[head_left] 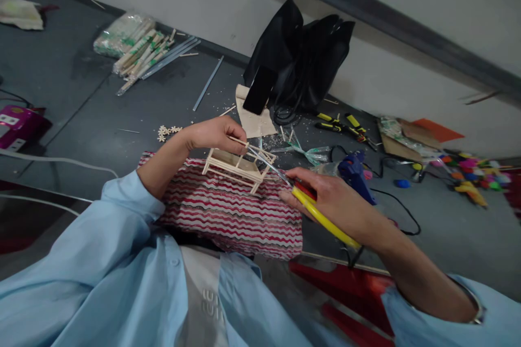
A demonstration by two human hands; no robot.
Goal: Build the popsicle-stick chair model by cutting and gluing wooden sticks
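Note:
My left hand (222,134) is closed in a pinch on the upper stick of a small wooden stick model (233,166), a frame of thin pale rods shaped like a little bench. The model sits over a red-and-white wavy-striped cloth (228,211). My right hand (329,198) is wrapped round a yellow-and-red-handled tool (323,220) with a long thin metal nose. That nose reaches up and left to the model's top, close to my left fingertips. Whether its tip grips a stick is too small to tell.
Behind the model lie a black phone (259,90), a black bag (301,54) and yellow-black pliers (340,126). A blue glue gun (357,173) with a cord lies by my right hand. Bagged sticks (140,54), small wooden flower shapes (167,132) and coloured pompoms (472,168) are further out.

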